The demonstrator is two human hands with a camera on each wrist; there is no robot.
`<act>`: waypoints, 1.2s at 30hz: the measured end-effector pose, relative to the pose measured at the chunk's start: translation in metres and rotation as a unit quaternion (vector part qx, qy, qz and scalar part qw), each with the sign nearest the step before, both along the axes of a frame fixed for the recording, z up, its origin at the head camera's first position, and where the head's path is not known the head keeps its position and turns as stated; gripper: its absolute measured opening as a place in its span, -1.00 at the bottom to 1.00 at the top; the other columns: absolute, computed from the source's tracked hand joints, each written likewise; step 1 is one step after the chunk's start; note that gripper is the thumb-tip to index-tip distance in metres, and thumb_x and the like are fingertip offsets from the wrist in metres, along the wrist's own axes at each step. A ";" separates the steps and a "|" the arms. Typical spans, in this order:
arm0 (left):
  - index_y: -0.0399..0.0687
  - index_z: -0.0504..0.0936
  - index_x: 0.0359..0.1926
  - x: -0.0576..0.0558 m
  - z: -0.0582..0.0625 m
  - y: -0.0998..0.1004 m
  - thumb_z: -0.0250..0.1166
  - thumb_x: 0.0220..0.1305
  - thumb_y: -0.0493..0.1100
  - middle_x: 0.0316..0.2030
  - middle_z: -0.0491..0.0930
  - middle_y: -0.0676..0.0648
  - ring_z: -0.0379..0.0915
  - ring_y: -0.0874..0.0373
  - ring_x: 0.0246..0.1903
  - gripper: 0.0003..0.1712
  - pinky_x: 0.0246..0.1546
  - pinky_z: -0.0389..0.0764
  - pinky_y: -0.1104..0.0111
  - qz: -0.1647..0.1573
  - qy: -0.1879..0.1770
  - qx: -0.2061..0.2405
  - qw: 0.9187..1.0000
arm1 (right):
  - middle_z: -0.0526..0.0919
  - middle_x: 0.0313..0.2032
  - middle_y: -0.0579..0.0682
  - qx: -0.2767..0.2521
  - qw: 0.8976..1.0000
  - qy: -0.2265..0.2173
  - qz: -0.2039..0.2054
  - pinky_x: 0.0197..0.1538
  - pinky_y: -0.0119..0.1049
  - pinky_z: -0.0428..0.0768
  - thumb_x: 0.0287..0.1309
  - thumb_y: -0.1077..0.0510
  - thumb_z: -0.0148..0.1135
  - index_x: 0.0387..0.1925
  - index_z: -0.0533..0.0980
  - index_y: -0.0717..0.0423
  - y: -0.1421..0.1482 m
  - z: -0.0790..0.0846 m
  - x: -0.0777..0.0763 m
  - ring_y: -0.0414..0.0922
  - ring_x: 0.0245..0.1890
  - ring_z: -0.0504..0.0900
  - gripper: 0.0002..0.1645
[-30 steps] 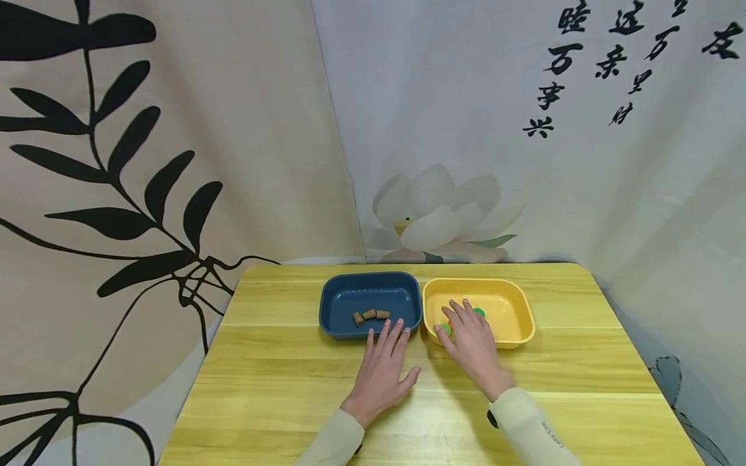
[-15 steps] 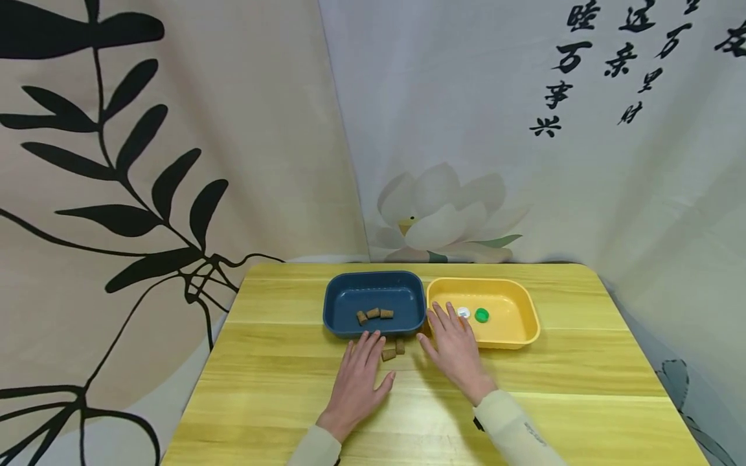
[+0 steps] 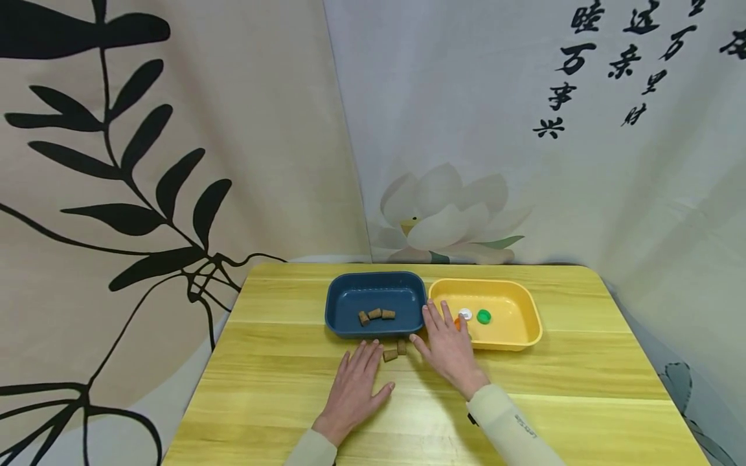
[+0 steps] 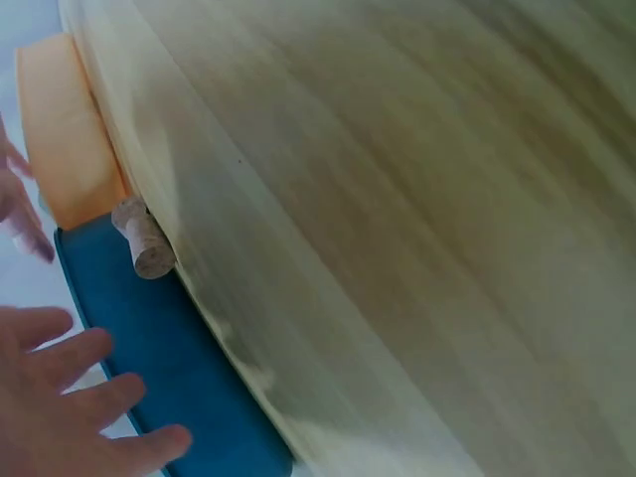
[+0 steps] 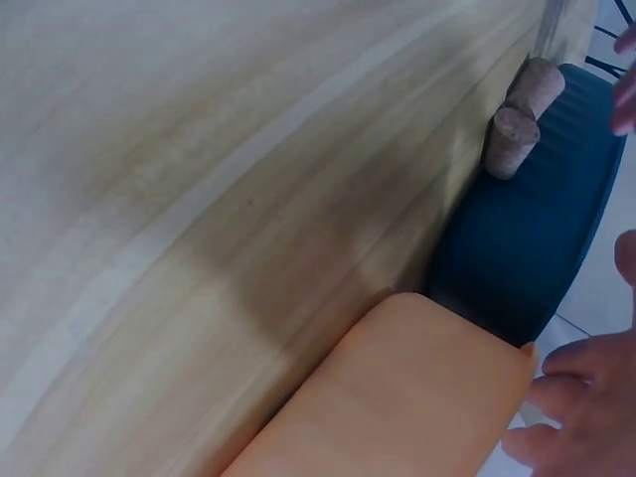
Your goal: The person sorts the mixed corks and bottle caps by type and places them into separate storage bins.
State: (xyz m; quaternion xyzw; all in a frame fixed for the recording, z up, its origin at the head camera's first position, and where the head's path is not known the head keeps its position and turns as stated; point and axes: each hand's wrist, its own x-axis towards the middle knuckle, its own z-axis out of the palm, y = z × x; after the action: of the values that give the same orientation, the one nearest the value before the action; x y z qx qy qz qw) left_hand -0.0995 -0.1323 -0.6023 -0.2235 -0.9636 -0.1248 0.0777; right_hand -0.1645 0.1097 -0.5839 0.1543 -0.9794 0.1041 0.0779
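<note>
My left hand [image 3: 353, 388] lies over the table with straight fingers, just left of two corks: one cork [image 3: 390, 355] on its side, another cork [image 3: 401, 347] nearer the blue tray. In that blue tray [image 3: 375, 279] sit three more corks [image 3: 375, 313]. Over the left end of the yellow tray [image 3: 513, 340] is my right hand [image 3: 449, 346], fingers extended and thumb spread, gripping nothing visible. Inside the yellow tray show a white bottle cap [image 3: 465, 314], a green bottle cap [image 3: 484, 316] and part of an orange one [image 3: 457, 323]; the right hand may hide others.
Both trays stand side by side near the back of the wooden table [image 3: 577, 375]. A fabric backdrop [image 3: 280, 129] with printed leaves, a flower and black characters hangs behind the table's far edge.
My left hand has drawn back to the left, uncovering the two corks on the table. My right hand has shifted left and toward me, revealing the white cap and more of a green one.
</note>
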 end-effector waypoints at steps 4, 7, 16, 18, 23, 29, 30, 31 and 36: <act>-0.15 0.29 0.55 -0.003 -0.002 0.002 0.15 0.42 0.38 0.53 0.25 -0.17 0.14 -0.19 0.51 -0.05 0.40 0.24 -0.26 0.000 -0.049 -0.017 0.999 | 0.13 0.59 0.12 0.011 1.000 -0.011 0.005 0.45 0.39 0.14 0.49 -0.40 -0.06 0.57 0.21 0.18 0.000 -0.002 0.000 0.18 0.58 0.08 -0.05; -0.15 0.27 0.56 -0.008 -0.005 0.006 0.12 0.43 0.40 0.54 0.23 -0.17 0.11 -0.20 0.52 -0.04 0.40 0.22 -0.27 -0.003 -0.069 -0.026 0.997 | 0.10 0.60 0.09 0.015 1.000 -0.020 0.006 0.46 0.38 0.13 0.51 -0.41 -0.10 0.58 0.18 0.16 -0.001 -0.003 0.000 0.16 0.59 0.06 -0.05; -0.16 0.36 0.51 -0.020 -0.014 0.017 0.13 0.42 0.41 0.46 0.38 -0.15 0.26 -0.23 0.44 -0.06 0.34 0.29 -0.29 0.007 -0.065 -0.065 0.996 | 0.12 0.59 0.10 0.029 0.999 -0.031 0.012 0.47 0.38 0.12 0.51 -0.40 -0.11 0.59 0.18 0.16 -0.003 -0.005 0.003 0.16 0.60 0.04 -0.06; -0.17 0.39 0.49 -0.022 -0.015 0.019 0.15 0.42 0.39 0.42 0.42 -0.16 0.31 -0.23 0.41 -0.09 0.32 0.33 -0.29 0.011 -0.058 -0.069 0.996 | 0.13 0.59 0.10 0.026 0.999 -0.031 0.013 0.47 0.39 0.11 0.51 -0.40 -0.11 0.58 0.19 0.16 -0.003 -0.005 0.004 0.16 0.60 0.04 -0.06; -0.18 0.49 0.41 -0.026 -0.015 0.023 0.25 0.41 0.30 0.30 0.54 -0.17 0.43 -0.18 0.31 -0.19 0.27 0.41 -0.23 0.023 -0.030 -0.073 0.997 | 0.15 0.59 0.09 0.016 0.999 -0.025 0.013 0.46 0.39 0.11 0.51 -0.39 -0.08 0.57 0.21 0.16 -0.004 -0.007 0.005 0.15 0.59 0.06 -0.07; -0.08 0.68 0.16 -0.029 -0.018 0.025 0.44 0.30 0.18 0.09 0.65 -0.08 0.55 -0.07 0.16 -0.43 0.16 0.55 -0.12 0.027 0.035 -0.093 0.995 | 0.15 0.59 0.10 0.010 1.000 -0.021 0.013 0.47 0.38 0.12 0.50 -0.40 -0.09 0.57 0.22 0.17 -0.004 -0.008 0.005 0.15 0.59 0.07 -0.06; -0.05 0.70 0.09 -0.030 -0.018 0.025 0.47 0.27 0.15 0.05 0.66 -0.07 0.55 -0.05 0.13 -0.49 0.14 0.57 -0.09 0.026 0.048 -0.096 0.994 | 0.15 0.59 0.10 0.010 1.000 -0.021 0.013 0.47 0.37 0.13 0.50 -0.40 -0.09 0.57 0.22 0.17 -0.004 -0.008 0.006 0.15 0.59 0.07 -0.06; -0.04 0.73 0.02 -0.030 -0.019 0.025 0.49 0.25 0.12 0.01 0.67 -0.05 0.56 -0.03 0.10 -0.56 0.12 0.58 -0.06 0.025 0.060 -0.098 0.993 | 0.16 0.59 0.10 0.011 1.000 -0.020 0.013 0.46 0.37 0.13 0.50 -0.40 -0.09 0.57 0.22 0.17 -0.004 -0.007 0.006 0.15 0.59 0.08 -0.06; 0.04 0.78 -0.19 -0.029 -0.019 0.024 0.52 0.23 0.01 -0.09 0.69 0.02 0.57 0.03 0.04 -0.78 0.08 0.61 0.01 0.018 0.091 -0.109 0.990 | 0.17 0.58 0.10 0.013 1.000 -0.014 0.014 0.46 0.37 0.15 0.51 -0.39 -0.07 0.56 0.24 0.17 -0.003 -0.008 0.006 0.15 0.58 0.10 -0.08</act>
State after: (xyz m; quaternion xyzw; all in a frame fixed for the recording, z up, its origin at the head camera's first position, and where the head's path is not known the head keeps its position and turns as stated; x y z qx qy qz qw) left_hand -0.1283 -0.1080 -0.6212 -0.2240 -0.9641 0.0038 0.1428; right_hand -0.1583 0.1064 -0.5915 0.1671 -0.9795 0.0941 0.0608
